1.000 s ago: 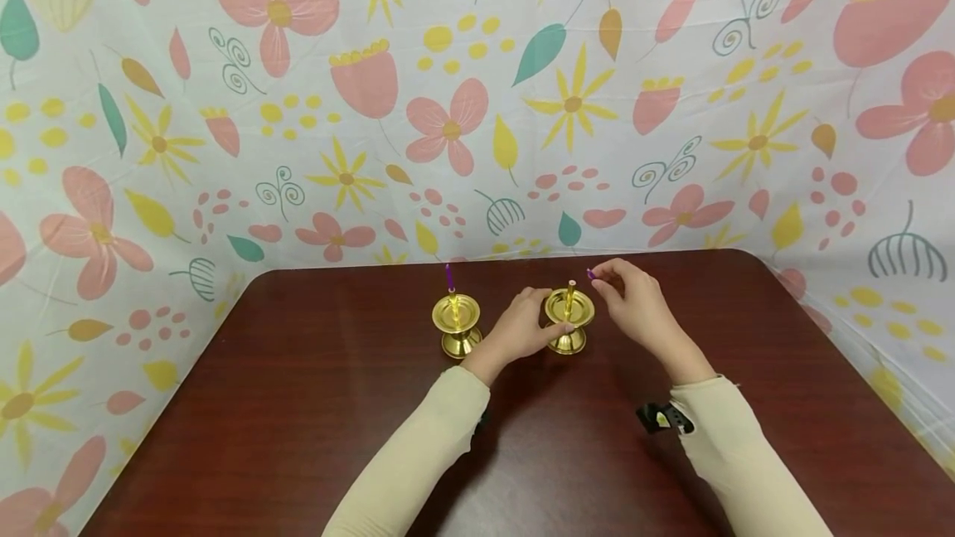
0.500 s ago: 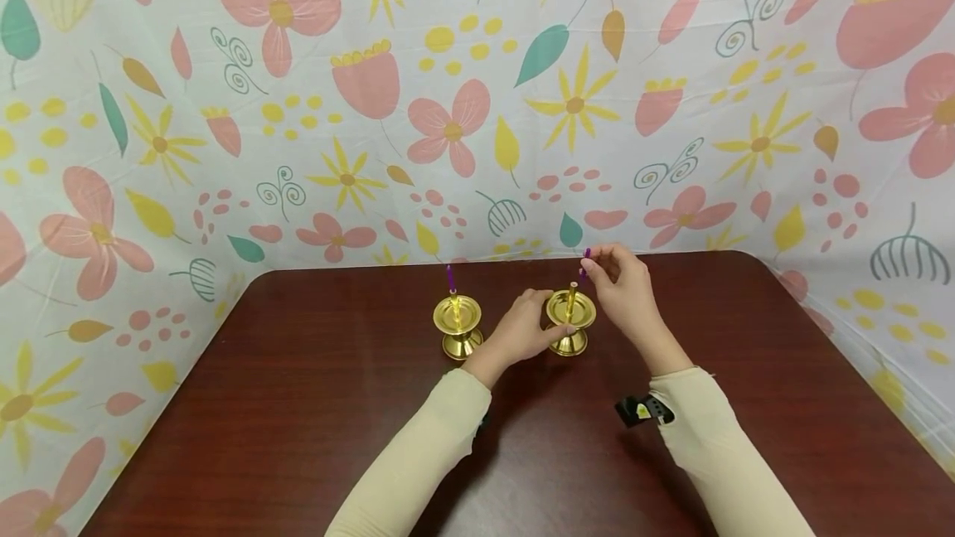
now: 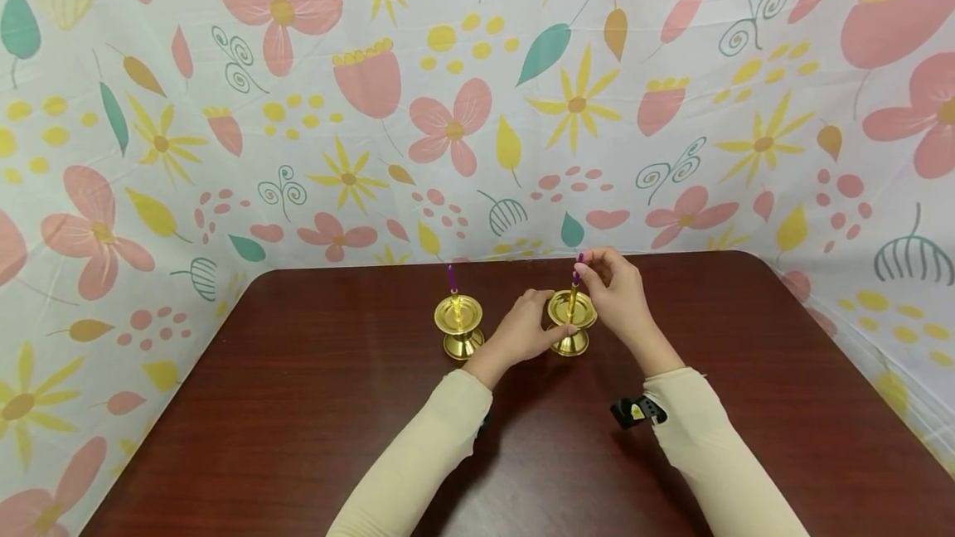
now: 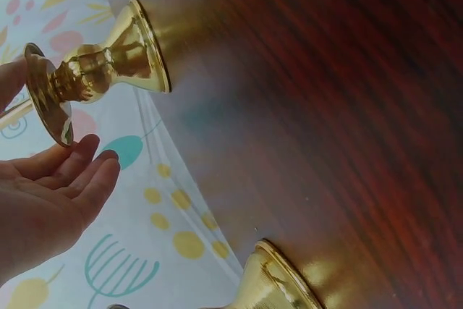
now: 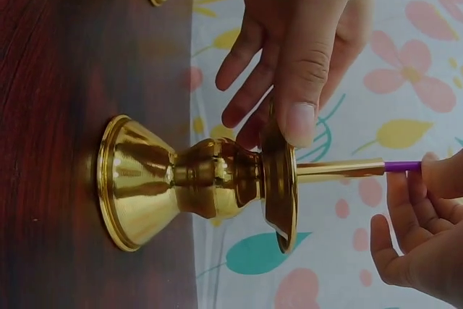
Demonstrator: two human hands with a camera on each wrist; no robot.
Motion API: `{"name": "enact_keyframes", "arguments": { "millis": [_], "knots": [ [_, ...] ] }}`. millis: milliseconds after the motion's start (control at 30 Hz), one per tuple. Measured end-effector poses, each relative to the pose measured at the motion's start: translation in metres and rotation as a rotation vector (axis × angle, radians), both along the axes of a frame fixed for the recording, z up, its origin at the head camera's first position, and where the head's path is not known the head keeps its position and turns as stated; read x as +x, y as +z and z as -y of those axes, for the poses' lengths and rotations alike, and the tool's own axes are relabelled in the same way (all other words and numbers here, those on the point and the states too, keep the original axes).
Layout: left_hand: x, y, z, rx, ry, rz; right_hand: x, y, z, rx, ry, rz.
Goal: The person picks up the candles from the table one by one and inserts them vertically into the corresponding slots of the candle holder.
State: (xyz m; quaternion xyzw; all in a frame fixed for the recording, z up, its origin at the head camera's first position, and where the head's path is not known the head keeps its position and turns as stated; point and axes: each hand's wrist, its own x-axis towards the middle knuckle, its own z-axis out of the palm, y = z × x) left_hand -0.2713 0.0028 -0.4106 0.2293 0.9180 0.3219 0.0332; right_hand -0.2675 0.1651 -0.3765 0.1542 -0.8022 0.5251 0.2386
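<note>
Two gold-coloured candle holders stand upright on the table. My left hand (image 3: 522,330) holds the right candle holder (image 3: 573,341) by its dish, thumb on the near rim and fingers on the far side. In the right wrist view that thumb presses the dish rim (image 5: 287,200). A thin purple candle (image 5: 402,166) is pinched between the thumb and fingers of my right hand (image 3: 622,297). Its lower end meets the top of the holder's upright tube (image 5: 340,171), in line with it. The left candle holder (image 3: 458,317) bears another upright purple candle (image 3: 452,278).
The dark reddish-brown wooden table (image 3: 336,437) ends just behind the holders, at a flower-print cloth (image 3: 448,189) that hangs around it. A black strap with a small device (image 3: 637,411) sits at the right sleeve's cuff.
My right hand has moved left with the purple candle, turned it upright and brought it down onto the tube's top. My left hand stays on the right holder's dish.
</note>
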Motion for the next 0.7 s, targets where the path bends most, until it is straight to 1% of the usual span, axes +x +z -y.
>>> {"name": "enact_keyframes", "arguments": {
  "millis": [233, 533, 700],
  "knots": [
    [0.0, 0.0013, 0.0008, 0.007, -0.004, -0.019, -0.0006, -0.0022, 0.0017, -0.001, 0.023, -0.026],
    [0.0016, 0.0008, 0.0, 0.004, -0.009, -0.02, 0.0017, -0.0066, 0.0003, 0.017, 0.011, -0.014],
    [0.0009, 0.002, -0.0002, -0.002, -0.01, -0.03, 0.0012, -0.0074, 0.0008, 0.038, 0.0, -0.038]
  ]
}}
